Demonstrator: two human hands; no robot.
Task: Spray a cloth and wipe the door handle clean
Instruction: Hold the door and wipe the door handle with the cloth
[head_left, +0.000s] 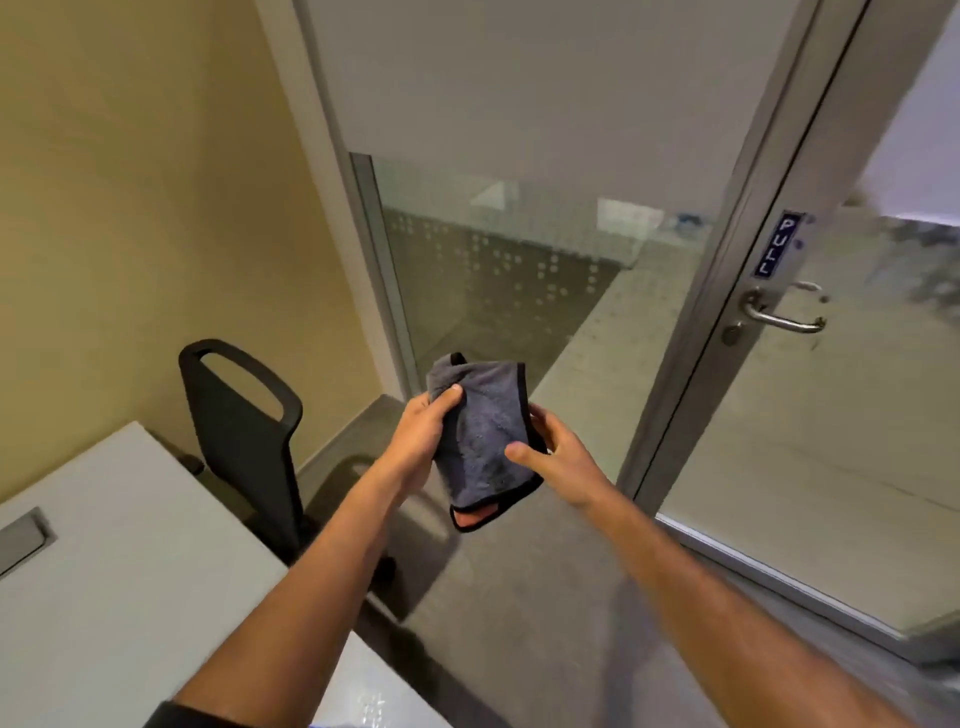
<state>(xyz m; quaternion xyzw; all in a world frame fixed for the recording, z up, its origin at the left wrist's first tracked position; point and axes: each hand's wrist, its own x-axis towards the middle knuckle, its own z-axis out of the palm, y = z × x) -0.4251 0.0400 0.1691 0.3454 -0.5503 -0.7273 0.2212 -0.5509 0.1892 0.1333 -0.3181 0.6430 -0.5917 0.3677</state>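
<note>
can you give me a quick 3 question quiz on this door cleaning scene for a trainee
1. True or false: the grey cloth is held in both hands.
2. The sign above the door handle reads: A) PUSH B) PULL C) EXIT
3. What stands between the white desk and the glass wall?

Key: 1. True: the left hand and the right hand both grip it. 2. B. 3. A black chair.

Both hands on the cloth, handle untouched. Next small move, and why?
Probably carry the cloth right and up to the door handle. Left hand and right hand both grip it away from the door; no spray bottle is visible.
</note>
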